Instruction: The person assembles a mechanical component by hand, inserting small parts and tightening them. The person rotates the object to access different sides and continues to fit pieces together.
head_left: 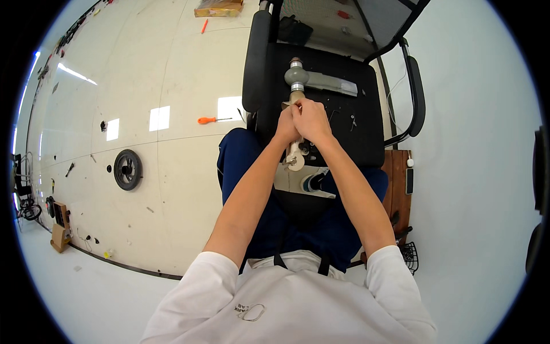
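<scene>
A long part [295, 160] with a beige shaft, metal collars and a bulging grey section near its far end lies over the seat of a black chair [369, 132], its near end reaching past the seat's front edge. My left hand [286, 126] is closed around the middle of its shaft. My right hand [312, 119] is closed at the same spot, its fingers pinched against the shaft beside the left; what lies between those fingertips is hidden. A flat grey bar [332, 84] extends rightward from the bulge. Small loose metal pieces [353, 121] lie on the seat to the right.
On the tiled floor to the left are an orange-handled screwdriver [206, 120] and a black wheel [127, 170]. Farther off lie a red stick-like object [204, 26] and a yellow box [219, 8]. The chair's armrests [256, 63] flank the seat. A phone [409, 181] rests on brown wood at right.
</scene>
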Available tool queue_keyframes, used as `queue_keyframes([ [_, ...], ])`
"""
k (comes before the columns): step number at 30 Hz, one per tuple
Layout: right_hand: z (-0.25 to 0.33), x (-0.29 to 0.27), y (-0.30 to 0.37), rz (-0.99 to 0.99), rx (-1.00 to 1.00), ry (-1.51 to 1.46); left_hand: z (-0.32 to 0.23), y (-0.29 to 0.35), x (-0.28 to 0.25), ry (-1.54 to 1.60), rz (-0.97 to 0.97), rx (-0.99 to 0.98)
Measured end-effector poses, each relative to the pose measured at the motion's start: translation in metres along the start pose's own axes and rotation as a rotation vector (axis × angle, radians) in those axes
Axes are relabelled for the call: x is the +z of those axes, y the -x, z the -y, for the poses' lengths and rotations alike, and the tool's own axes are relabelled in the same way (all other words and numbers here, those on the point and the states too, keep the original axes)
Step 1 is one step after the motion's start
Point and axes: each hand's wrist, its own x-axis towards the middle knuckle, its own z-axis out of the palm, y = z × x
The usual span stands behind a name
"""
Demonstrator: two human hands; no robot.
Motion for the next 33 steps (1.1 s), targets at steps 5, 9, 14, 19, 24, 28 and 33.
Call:
queue_keyframes([
  [5, 0.017, -0.002, 0.003, 0.045, 0.015, 0.06, -0.016, 0.01, -0.008, 0.62, 0.088, -0.372],
  [9, 0.024, 0.002, 0.005, 0.109, -0.019, 0.103, -0.042, 0.024, -0.014, 0.991, 0.065, -0.44],
  [14, 0.03, 0.008, 0.014, 0.159, -0.142, 0.13, -0.028, 0.017, -0.009, 1.266, 0.2, -0.451],
  [19, 0.038, 0.004, 0.035, 0.258, -0.201, 0.11, -0.003, 0.003, 0.001, 1.35, 0.485, -0.387],
  [24, 0.031, 0.013, 0.085, 0.227, -0.36, 0.118, -0.007, -0.001, 0.006, 1.261, 0.568, -0.388],
  [28, 0.029, -0.005, 0.119, 0.166, -0.441, 0.097, -0.006, -0.004, 0.01, 1.18, 0.617, -0.335],
  [33, 0.005, -0.017, 0.164, 0.166, -0.483, 0.034, -0.013, -0.002, 0.004, 1.141, 0.611, -0.348],
])
